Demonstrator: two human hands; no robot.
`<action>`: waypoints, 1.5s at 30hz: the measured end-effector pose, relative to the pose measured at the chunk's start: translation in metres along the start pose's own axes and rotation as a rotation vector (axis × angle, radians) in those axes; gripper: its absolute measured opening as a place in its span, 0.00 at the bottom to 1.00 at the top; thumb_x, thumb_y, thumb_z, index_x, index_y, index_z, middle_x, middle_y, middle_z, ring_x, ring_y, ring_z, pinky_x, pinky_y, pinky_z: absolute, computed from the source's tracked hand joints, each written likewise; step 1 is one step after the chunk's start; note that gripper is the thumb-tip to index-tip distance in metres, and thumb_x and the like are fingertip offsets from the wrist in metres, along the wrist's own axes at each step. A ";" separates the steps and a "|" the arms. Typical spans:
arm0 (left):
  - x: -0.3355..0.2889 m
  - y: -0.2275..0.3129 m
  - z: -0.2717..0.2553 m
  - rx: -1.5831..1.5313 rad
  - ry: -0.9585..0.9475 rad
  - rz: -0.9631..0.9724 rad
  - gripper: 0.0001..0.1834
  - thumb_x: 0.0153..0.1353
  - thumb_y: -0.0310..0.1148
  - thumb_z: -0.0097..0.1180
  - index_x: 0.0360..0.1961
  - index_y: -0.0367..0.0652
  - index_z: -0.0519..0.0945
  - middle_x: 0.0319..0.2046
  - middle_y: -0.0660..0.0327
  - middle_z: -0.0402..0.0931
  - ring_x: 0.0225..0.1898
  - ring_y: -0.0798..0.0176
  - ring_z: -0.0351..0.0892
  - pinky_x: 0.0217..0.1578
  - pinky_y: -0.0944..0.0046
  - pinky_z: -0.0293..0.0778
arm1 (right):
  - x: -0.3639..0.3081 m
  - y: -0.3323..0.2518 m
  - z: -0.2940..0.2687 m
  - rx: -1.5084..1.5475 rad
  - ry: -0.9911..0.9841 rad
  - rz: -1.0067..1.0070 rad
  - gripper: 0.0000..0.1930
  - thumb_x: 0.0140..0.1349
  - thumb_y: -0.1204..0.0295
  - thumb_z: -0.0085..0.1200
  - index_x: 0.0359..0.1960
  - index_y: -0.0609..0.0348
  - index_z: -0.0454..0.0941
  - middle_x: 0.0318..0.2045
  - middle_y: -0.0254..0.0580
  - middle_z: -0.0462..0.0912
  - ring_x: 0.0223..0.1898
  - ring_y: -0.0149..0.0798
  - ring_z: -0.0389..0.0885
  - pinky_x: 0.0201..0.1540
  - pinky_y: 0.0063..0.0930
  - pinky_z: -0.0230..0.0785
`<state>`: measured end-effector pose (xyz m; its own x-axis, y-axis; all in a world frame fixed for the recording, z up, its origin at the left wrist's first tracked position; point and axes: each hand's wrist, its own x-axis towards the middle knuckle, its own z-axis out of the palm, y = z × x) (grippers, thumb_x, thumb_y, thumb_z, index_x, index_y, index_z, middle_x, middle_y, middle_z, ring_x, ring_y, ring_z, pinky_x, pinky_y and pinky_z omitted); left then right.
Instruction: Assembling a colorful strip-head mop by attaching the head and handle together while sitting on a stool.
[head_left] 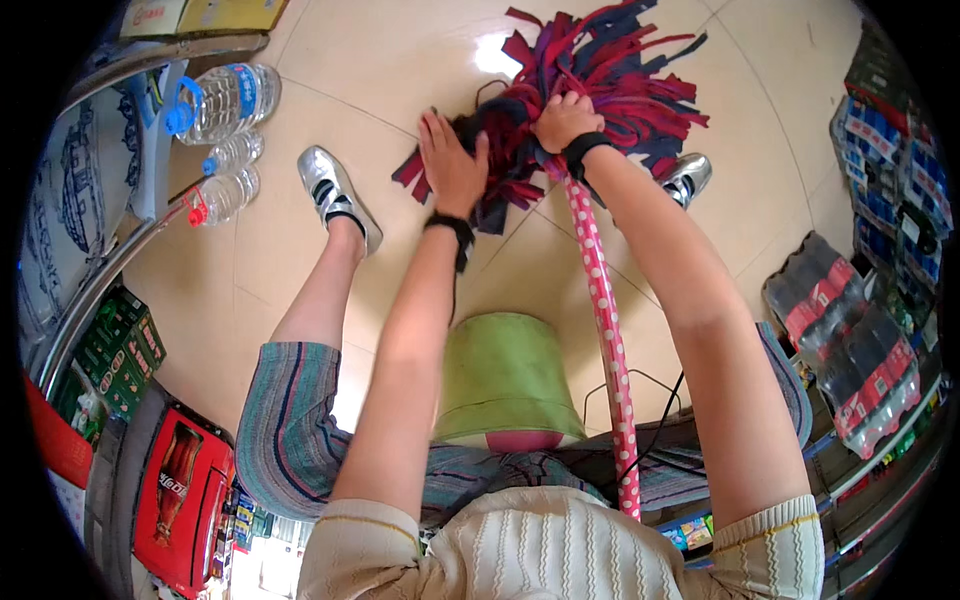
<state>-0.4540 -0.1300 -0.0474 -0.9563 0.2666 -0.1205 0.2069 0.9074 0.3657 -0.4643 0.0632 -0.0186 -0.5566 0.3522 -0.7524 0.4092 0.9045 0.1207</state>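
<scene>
A mop head [640,105] of red, purple and dark cloth strips lies spread on the floor ahead of me. Its pink handle [602,290] with white dots runs back between my legs toward my body. My right hand [568,122] grips the strips where they gather near the top of the handle, its fingers curled over the cloth. At the left part of the mop head, my left hand [455,172] rests against dark strips with fingers stretched out and thumb apart. Both wrists wear black bands.
A tapered green tub-like object [508,370] stands between my knees. Clear plastic bottles [232,103] are on the floor at left, beside a metal-edged shelf. A red crate-like box [180,500] sits lower left. Shrink-wrapped dark bottles [845,340] and shelves line the right.
</scene>
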 end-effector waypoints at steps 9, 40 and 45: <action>-0.013 -0.006 0.002 0.025 -0.171 -0.012 0.43 0.64 0.54 0.48 0.68 0.27 0.61 0.74 0.44 0.49 0.75 0.44 0.46 0.71 0.48 0.49 | 0.007 0.009 0.005 0.019 0.088 0.001 0.26 0.64 0.54 0.45 0.59 0.56 0.71 0.58 0.48 0.70 0.59 0.58 0.66 0.44 0.69 0.66; 0.056 -0.018 -0.013 0.089 -0.097 0.071 0.45 0.63 0.56 0.50 0.69 0.28 0.60 0.74 0.46 0.50 0.74 0.43 0.49 0.70 0.45 0.49 | 0.002 -0.008 -0.008 0.028 0.055 -0.016 0.27 0.64 0.55 0.45 0.62 0.54 0.69 0.61 0.50 0.67 0.62 0.61 0.64 0.47 0.69 0.66; -0.033 -0.006 0.000 0.058 -0.198 0.073 0.45 0.65 0.57 0.47 0.70 0.28 0.58 0.74 0.46 0.48 0.75 0.44 0.46 0.71 0.46 0.47 | 0.006 0.006 -0.002 -0.006 0.009 0.010 0.28 0.64 0.53 0.46 0.63 0.54 0.68 0.60 0.49 0.67 0.62 0.60 0.64 0.45 0.67 0.66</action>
<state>-0.4242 -0.1445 -0.0455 -0.8801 0.3860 -0.2763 0.2917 0.8989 0.3268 -0.4667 0.0710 -0.0212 -0.5588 0.3633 -0.7454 0.4105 0.9022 0.1320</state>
